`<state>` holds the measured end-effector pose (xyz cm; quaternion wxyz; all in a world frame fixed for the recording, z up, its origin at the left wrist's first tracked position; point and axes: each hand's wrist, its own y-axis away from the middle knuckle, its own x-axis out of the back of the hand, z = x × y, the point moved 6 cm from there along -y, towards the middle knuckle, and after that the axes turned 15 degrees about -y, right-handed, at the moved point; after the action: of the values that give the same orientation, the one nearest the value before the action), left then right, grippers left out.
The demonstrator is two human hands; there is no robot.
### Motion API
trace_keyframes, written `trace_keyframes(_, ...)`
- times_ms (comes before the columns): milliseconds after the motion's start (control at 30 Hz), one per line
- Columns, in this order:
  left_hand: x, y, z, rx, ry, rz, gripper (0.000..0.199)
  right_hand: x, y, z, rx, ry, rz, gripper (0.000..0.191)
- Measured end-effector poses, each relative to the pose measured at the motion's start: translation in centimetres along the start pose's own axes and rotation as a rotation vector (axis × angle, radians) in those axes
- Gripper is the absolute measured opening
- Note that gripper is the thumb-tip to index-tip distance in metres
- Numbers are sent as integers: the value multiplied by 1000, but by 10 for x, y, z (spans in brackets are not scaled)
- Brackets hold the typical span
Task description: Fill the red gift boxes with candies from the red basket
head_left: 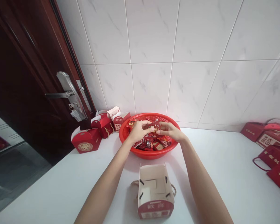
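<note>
Your left hand [139, 132] and your right hand [170, 130] are meeting above the red basket [149, 154], and the fingers of both are closed on one small red packet [156, 125], one hand at each side of it. Below them, the basket is filled with wrapped pieces [148, 144], mostly red, and it stands on the white tabletop [107, 183], close to the tiled wall [151, 87]. Between your forearms, nearer to you than the basket, there is an open box [155, 186]. It is upright, its inside is pale, and I can see its bottom; the end which faces you is red with white characters, and a rope handle [174, 189] comes out at the right side. To the left of the basket, several red boxes [86, 141] are grouped near the dark door [35, 59]. More red cartons [273, 138] lie at the far right, partly cut by the edge of the view.
</note>
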<state>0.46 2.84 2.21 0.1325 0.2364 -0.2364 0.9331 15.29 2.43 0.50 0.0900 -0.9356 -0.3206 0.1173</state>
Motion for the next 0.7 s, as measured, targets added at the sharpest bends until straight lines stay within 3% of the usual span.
trace_keyframes(200, 1, 1, -1, 20, 6, 4, 35, 0, 0, 1, -9, 2, -9, 40)
trace_keyframes(400, 9, 0, -17, 95, -143, 121, 31, 18, 2, 3, 13, 19, 266, 35)
trace_keyframes(567, -2, 6, -31, 236, -414, -123, 31, 21, 2, 4, 8, 45, 312, 37)
trace_keyframes(700, -11, 12, -34, 253, -434, -297, 38, 22, 2, 4, 7, 74, 335, 35)
